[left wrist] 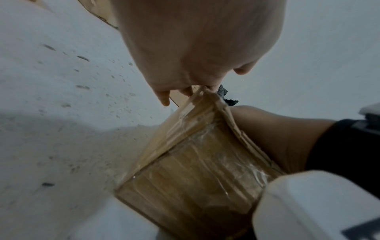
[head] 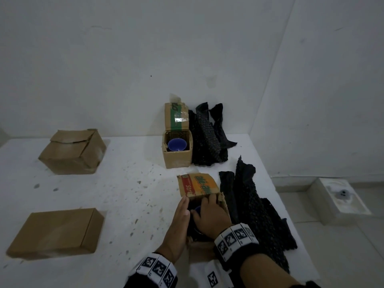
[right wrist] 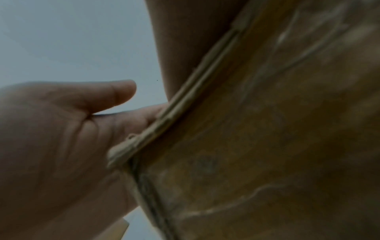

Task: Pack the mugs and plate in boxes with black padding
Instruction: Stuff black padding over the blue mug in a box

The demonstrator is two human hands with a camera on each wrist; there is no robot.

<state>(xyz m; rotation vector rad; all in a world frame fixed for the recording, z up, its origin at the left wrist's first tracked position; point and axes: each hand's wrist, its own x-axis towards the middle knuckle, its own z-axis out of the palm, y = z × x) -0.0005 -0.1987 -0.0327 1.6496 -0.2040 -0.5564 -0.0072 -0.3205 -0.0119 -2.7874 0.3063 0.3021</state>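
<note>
Four boxes (head: 72,151), two blue mugs (head: 177,144).

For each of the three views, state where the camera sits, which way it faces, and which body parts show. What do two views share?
Head: worn high, looking forward and down at the table; both hands and wrists show.
Left wrist: looks along the left hand at the near box.
Right wrist: close on the right hand at the box's edge.
Shared: the near box.

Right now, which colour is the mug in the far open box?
Blue mug; the head view shows it best.
</note>
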